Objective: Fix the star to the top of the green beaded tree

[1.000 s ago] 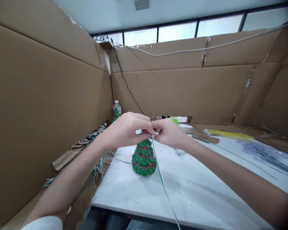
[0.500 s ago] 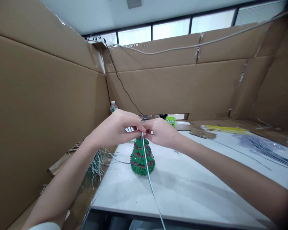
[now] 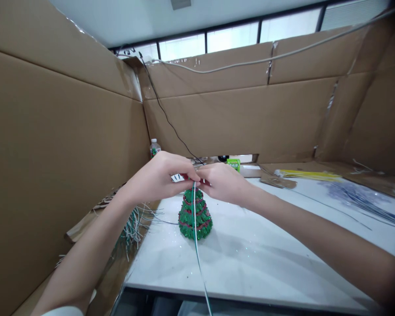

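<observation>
A small green tinsel tree (image 3: 195, 217) with red bands stands on the white table (image 3: 256, 263). Both hands meet just above its top. My left hand (image 3: 161, 177) and my right hand (image 3: 222, 182) are closed in pinches, fingertips together, on a thin green-white wire (image 3: 197, 259). A bit of red shows between the fingertips. The wire hangs from the pinch down in front of the tree and past the table's near edge.
Cardboard walls (image 3: 69, 145) enclose the table on the left, back and right. A heap of cut wire ends (image 3: 131, 226) lies at the left edge. A bottle (image 3: 154, 148), a green box (image 3: 233, 164), yellow strips (image 3: 309, 175) and silver-blue wires (image 3: 365, 202) lie further back.
The hanging wire has swung left, from slanting down to the right to nearly vertical. The hands stay pinched together above the tree. The view has shifted slightly.
</observation>
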`<state>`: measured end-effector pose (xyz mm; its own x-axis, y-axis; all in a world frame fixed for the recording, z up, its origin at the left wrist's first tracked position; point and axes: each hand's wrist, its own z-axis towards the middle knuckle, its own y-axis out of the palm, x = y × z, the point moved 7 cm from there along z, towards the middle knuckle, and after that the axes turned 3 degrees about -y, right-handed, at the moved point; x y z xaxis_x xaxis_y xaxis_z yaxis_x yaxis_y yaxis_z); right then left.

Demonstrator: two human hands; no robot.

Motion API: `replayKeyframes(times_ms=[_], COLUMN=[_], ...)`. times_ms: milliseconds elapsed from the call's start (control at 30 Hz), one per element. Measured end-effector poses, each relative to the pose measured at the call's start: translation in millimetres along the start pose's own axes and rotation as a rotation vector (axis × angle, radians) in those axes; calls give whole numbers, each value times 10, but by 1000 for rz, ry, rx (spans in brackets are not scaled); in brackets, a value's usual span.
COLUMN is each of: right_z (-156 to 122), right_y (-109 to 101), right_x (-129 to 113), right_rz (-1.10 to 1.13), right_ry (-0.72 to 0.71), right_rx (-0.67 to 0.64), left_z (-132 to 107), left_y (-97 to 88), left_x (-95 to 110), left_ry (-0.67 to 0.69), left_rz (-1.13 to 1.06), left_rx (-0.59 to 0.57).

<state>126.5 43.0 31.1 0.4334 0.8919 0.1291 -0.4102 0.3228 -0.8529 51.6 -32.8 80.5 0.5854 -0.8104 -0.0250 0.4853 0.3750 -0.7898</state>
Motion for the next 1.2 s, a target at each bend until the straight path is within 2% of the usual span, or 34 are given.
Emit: replayKeyframes(times_ms=[333,767,1000,1200], right_z=[14,79,155,150], right_y=[55,61,58,27], right_x=[-44,-46,-75,-11], right_rz=[-85,-30,-30,-42], right_ry=[-16,-24,-12,40], right_rx=[-35,-29,-12,32], left_z=[8,4,-10,-26], left_y=[-6,48,-17,-103], left_x=[-15,-55,-100,-237], left_ry=[-18,-67,-92,-191], left_rz=[-7,-21,-23,20], left_rx=[-18,-56,-24,67])
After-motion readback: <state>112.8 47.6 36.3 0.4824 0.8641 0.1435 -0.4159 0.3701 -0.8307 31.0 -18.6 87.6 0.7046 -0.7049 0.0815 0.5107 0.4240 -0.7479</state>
